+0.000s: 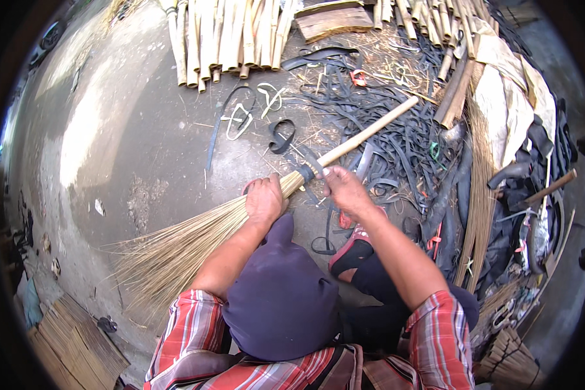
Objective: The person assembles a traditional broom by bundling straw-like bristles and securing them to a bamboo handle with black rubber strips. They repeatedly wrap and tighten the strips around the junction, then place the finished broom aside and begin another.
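Note:
A straw broom [195,242] lies slantwise before me, its loose bristles fanning out to the lower left. Its pale wooden handle [374,130] points to the upper right. A black rubber strip [307,171] is wound around the neck where bristles and handle meet. My left hand [264,199] is closed around the bundled bristles just below this binding. On the other side of the neck, my right hand [346,190] has its fingers pinched together at the strip, close against the handle; its fingertips are partly hidden.
Cut bamboo poles [231,36] lie at the far side. Tangled black rubber strips [396,130] cover the floor to the right, beside a long bundle of straw [480,201] and pale sacking [500,97]. A curled strip [281,138] lies beyond the broom's neck. Flat straw bundles [78,348] are at lower left.

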The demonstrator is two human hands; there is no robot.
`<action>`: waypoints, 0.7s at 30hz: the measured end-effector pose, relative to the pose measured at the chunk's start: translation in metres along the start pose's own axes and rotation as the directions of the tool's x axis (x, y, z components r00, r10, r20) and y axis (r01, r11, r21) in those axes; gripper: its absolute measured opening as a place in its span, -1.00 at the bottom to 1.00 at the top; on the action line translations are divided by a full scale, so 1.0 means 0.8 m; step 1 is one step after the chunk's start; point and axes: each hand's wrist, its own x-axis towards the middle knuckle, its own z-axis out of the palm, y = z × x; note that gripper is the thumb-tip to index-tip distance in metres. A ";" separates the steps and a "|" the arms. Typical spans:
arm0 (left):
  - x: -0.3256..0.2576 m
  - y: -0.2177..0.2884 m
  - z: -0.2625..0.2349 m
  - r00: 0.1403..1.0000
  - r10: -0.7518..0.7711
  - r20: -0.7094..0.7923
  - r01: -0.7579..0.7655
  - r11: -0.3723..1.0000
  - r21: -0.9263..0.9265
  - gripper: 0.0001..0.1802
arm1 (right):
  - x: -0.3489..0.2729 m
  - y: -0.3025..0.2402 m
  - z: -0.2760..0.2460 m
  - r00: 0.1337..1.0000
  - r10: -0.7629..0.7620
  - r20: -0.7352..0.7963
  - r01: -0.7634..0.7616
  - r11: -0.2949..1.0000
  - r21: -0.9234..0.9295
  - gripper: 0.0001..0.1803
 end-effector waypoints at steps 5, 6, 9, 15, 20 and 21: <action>0.001 -0.003 0.006 0.999 -0.028 -0.021 0.027 0.999 -0.041 -0.01 | 0.030 0.041 0.097 0.983 0.181 0.000 -0.178 0.965 0.194 -0.64; 0.002 -0.004 0.007 0.999 -0.038 -0.011 0.038 0.999 -0.036 -0.03 | 0.033 0.044 0.101 0.977 0.213 -0.004 -0.208 0.958 0.197 -0.64; 0.003 -0.006 0.010 0.999 -0.036 -0.014 0.036 0.999 -0.039 -0.10 | 0.038 0.039 0.093 0.972 0.231 0.028 -0.232 0.947 0.221 -0.65; 0.004 -0.011 0.013 0.999 0.022 -0.025 -0.024 0.996 -0.080 -0.37 | 0.052 -0.024 -0.059 0.984 0.038 -0.175 -0.035 0.999 0.018 -0.65; 0.003 -0.008 0.009 0.994 -0.081 -0.066 0.069 0.983 -0.172 -0.41 | 0.033 -0.093 -0.255 0.893 -0.133 -0.431 0.168 0.985 0.045 -0.64; 0.004 -0.007 0.008 0.995 -0.088 -0.045 0.079 0.983 -0.168 -0.41 | 0.026 -0.098 -0.288 0.851 -0.202 -0.484 0.267 0.961 0.068 -0.63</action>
